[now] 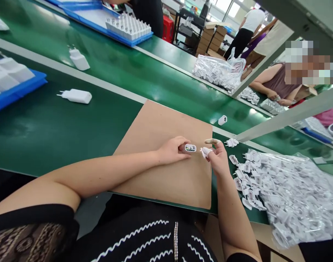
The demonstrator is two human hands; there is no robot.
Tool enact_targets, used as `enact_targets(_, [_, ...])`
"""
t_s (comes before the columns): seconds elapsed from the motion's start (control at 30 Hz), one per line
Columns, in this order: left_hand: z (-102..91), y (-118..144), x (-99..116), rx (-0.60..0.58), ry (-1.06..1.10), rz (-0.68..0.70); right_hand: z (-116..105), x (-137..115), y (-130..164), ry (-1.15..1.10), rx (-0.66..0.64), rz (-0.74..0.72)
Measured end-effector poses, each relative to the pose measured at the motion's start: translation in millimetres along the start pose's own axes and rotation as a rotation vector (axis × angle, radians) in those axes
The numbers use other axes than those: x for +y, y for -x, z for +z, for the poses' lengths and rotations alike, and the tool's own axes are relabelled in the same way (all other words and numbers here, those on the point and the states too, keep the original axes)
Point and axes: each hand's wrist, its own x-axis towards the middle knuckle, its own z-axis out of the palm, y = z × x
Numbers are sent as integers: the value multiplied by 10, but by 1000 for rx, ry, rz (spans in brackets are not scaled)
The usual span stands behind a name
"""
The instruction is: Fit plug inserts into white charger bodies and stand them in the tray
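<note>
1. White plastic is what both hands are handling: the left hand [172, 150] is pinching a small open charger shell [190, 148] between thumb and fingers, with its open end turned toward the camera.
2. The right hand [218, 157] is gripping a white plug cap [205, 151] in its fingertips, with the index finger stretched out above it.
3. The shell and the cap are sitting just beside each other in the air, apart by a narrow gap, over the far right part of a brown cardboard sheet [158, 138].
4. The cardboard is lying on a green table [46, 131], and both forearms are reaching across it.
5. A heap of white plug caps [286, 189], partly in a clear plastic bag, is lying on the table just right of the right hand, with loose ones spilling toward it.
6. A finished white charger [77, 96] is lying on its side well to the left, and another charger [79, 60] is resting beyond it on the far belt.
7. A single small shell [222, 120] is sitting on the belt past the cardboard.
8. Blue trays [16, 92] holding white parts are standing at the left edge and far back.
9. A co-worker's hands [275, 96] are working across the belt near another bag of parts [218, 71].
</note>
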Motion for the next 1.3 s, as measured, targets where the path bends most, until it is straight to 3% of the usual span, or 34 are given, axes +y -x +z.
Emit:
enact_targets(0.23, [-14, -14, -8, 7, 57, -39, 59, -288, 54, 141, -258, -5])
enact_targets(0.5, [-41, -18, 11, -25, 79, -28, 189, -385, 45, 726, -129, -378])
enact_targets(0.7, [-62, -26, 18, -43, 68, -21, 193, -397, -11, 963, -281, -490])
enact_targets(0.8, [-67, -27, 11, -45, 58, -13, 175, -436, -8, 1106, -269, -596])
enact_targets(0.9, [-63, -26, 8, -46, 65, -22, 190, -454, -19, 1160, -249, -647])
enact_targets(1.1, [-58, -30, 0, -37, 46, -12, 274, -400, -88, 1204, -375, -716])
enact_targets(1.3, [-62, -32, -24, -34, 57, 6, 262, -358, -127, 1201, -407, -703])
